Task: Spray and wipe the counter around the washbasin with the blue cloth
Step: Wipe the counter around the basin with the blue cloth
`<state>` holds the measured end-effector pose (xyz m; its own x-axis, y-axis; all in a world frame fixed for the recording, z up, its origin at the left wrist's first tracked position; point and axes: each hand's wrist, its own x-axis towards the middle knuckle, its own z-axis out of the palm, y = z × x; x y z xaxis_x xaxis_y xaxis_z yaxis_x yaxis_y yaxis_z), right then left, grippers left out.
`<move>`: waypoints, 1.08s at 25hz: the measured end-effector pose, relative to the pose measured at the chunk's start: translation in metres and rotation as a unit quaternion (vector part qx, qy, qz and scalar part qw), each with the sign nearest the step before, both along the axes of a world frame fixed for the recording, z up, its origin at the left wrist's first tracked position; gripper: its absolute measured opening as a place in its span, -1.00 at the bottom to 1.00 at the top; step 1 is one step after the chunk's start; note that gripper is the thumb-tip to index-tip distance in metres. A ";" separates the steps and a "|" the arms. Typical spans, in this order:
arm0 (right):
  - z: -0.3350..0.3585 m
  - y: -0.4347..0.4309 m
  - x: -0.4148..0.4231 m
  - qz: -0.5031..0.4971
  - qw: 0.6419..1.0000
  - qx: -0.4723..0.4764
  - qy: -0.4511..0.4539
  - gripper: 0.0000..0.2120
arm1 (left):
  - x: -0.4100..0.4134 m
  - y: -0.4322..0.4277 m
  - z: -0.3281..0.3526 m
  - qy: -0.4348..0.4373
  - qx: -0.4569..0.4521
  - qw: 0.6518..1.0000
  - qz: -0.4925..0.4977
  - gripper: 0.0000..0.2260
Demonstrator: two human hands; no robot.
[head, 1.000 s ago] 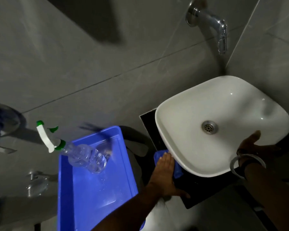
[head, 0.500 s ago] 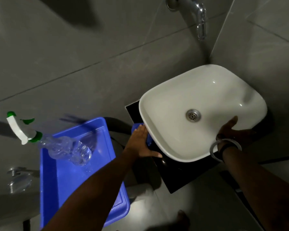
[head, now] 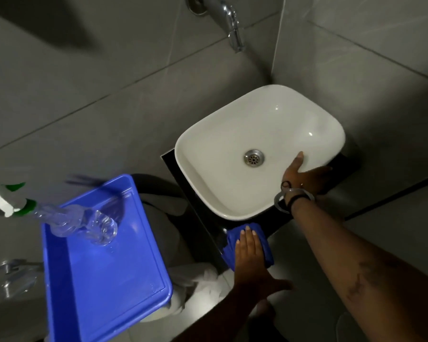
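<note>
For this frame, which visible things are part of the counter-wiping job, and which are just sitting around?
Part of the job:
blue cloth, pressed flat under the left hand
black counter
washbasin, steadied by the right hand
spray bottle, lying in the blue tray

Just lying about:
tap on the wall
white cloth below the counter

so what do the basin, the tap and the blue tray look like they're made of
Washbasin: probably glazed ceramic, white and glossy with sharp light glints.
Tap: metal, likely chrome-plated, given its mirror-like shine.
Blue tray: moulded plastic by the look of it, smooth with a soft sheen and rounded rim.
</note>
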<state>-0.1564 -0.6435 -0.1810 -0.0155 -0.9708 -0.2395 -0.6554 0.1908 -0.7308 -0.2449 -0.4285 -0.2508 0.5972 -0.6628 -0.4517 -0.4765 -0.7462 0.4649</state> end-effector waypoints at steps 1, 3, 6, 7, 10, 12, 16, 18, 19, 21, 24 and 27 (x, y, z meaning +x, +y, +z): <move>-0.001 0.005 -0.012 0.020 1.000 -0.014 -0.006 -0.17 | 0.001 -0.007 0.007 -0.002 0.016 1.000 0.000 0.36; -0.018 0.028 -0.050 0.076 0.996 -0.041 -0.006 -0.27 | 0.009 -0.001 0.022 -0.015 0.001 1.000 -0.016 0.23; -0.052 0.099 -0.121 0.294 0.945 -0.137 0.025 -0.37 | 0.017 0.049 0.047 -0.137 -0.180 0.973 0.037 -0.24; -0.064 0.121 -0.134 0.397 0.899 -0.178 0.047 -0.39 | 0.028 0.061 0.053 -0.199 -0.249 0.946 0.059 -0.36; -0.091 0.163 -0.137 0.596 0.763 -0.221 0.121 -0.29 | 0.089 0.046 0.080 -0.262 -0.265 0.921 0.116 -0.30; -0.097 0.167 -0.130 0.620 0.740 -0.207 0.156 -0.22 | 0.125 0.005 0.096 -0.238 -0.184 0.948 0.099 -0.19; -0.111 0.146 -0.130 0.658 0.717 -0.168 0.155 -0.16 | 0.142 -0.049 0.088 -0.200 -0.092 0.972 0.084 -0.06; -0.114 0.109 -0.129 0.645 0.728 -0.181 0.149 -0.17 | 0.145 -0.050 0.078 -0.209 -0.092 0.968 0.105 -0.05; -0.113 0.081 -0.126 0.627 0.740 -0.188 0.156 -0.17 | 0.147 -0.050 0.076 -0.213 -0.097 0.966 0.108 -0.05; -0.109 0.008 -0.122 0.591 0.751 -0.207 0.212 -0.16 | 0.148 -0.050 0.074 -0.214 -0.105 0.965 0.109 -0.03; -0.105 -0.116 -0.116 0.540 0.760 -0.220 0.287 -0.10 | 0.147 -0.052 0.070 -0.217 -0.111 0.964 0.104 -0.01; -0.098 -0.188 -0.108 0.523 0.764 -0.193 0.325 -0.01 | 0.149 -0.049 0.070 -0.229 -0.107 0.962 0.103 -0.01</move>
